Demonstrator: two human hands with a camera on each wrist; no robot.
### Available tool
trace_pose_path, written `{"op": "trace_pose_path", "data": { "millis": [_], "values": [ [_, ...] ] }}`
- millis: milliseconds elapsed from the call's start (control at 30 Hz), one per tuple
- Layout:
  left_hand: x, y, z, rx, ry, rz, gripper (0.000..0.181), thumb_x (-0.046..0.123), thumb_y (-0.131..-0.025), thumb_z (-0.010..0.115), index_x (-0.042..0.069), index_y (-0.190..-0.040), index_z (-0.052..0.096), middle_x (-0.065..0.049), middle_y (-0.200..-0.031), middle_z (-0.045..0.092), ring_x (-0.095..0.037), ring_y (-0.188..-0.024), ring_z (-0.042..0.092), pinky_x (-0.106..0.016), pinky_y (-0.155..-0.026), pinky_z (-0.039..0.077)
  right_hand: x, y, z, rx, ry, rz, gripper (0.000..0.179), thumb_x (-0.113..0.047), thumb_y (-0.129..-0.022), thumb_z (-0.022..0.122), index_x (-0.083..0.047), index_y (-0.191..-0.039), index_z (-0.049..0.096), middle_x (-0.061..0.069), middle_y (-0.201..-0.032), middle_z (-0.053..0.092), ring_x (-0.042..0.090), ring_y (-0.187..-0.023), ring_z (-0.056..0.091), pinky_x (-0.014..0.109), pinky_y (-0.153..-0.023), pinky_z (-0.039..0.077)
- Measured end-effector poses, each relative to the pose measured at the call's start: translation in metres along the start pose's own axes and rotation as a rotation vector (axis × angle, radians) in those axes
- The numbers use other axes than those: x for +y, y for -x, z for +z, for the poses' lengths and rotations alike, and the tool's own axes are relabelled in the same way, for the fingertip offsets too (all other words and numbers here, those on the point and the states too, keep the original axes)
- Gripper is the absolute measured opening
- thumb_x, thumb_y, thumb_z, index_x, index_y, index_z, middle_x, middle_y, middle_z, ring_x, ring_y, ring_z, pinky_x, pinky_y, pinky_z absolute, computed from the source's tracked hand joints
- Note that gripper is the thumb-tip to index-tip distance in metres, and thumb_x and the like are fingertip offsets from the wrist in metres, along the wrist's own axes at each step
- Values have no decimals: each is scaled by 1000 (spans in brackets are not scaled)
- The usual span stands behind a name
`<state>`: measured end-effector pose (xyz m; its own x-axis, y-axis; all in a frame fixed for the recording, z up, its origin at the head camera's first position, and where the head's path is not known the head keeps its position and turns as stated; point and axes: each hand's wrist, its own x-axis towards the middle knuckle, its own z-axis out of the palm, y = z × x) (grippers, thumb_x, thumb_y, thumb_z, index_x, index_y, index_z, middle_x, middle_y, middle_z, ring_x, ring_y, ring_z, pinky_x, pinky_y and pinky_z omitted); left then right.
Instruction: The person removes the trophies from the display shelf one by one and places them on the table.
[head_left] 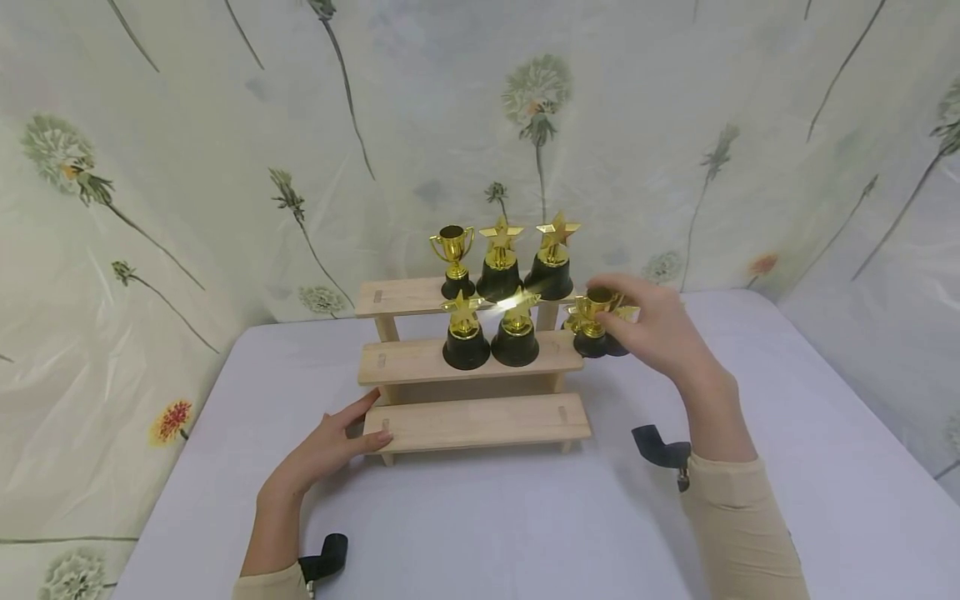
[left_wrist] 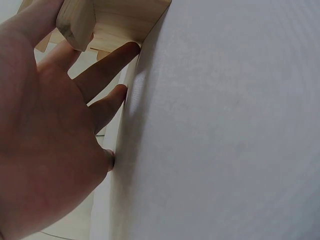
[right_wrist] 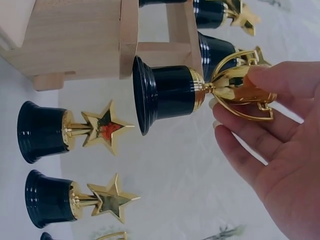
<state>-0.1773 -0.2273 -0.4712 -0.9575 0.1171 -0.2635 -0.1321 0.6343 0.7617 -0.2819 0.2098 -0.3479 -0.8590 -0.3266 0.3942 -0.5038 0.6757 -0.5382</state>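
Observation:
My right hand (head_left: 660,325) pinches a small gold trophy cup (right_wrist: 170,92) by its bowl, thumb on one side and fingers on the other. Its black base hangs beside the right end of the middle shelf (head_left: 408,362), above the table. At the lowest shelf (head_left: 480,422) of the wooden stand, my left hand (head_left: 322,454) grips the left end between thumb and index finger; its other fingers reach down toward the cloth in the left wrist view. Two gold star trophies (head_left: 465,346) stand on the middle shelf. The top shelf carries another trophy cup (head_left: 452,250) and two star trophies (head_left: 553,262).
On the table right of the stand, more star trophies (right_wrist: 42,132) stand partly hidden behind my right hand in the head view. A white cloth (head_left: 480,525) covers the table. Behind it hangs a flower-printed curtain (head_left: 427,108).

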Motion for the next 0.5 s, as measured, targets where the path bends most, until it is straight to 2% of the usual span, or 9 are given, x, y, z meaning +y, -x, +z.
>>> {"op": "trace_pose_path", "data": {
  "millis": [300, 500],
  "values": [
    [0, 0, 0, 1, 11, -1, 89, 58, -84, 70, 28, -157, 29, -9, -163, 30, -36, -154, 19, -65, -121, -11, 0, 1, -3, 6, 6, 6, 38, -5, -88, 66, -12, -126, 66, 10, -125, 69, 30, -116, 62, 55, -100, 48],
    [0, 0, 0, 2, -2, -7, 90, 60, -84, 70, 30, -157, 28, -8, -164, 29, -35, -154, 19, -65, -121, -10, 3, 0, -3, 15, 18, 2, 37, -4, -87, 65, -9, -124, 65, 10, -121, 69, 29, -108, 63, 54, -97, 50]
  ]
}}
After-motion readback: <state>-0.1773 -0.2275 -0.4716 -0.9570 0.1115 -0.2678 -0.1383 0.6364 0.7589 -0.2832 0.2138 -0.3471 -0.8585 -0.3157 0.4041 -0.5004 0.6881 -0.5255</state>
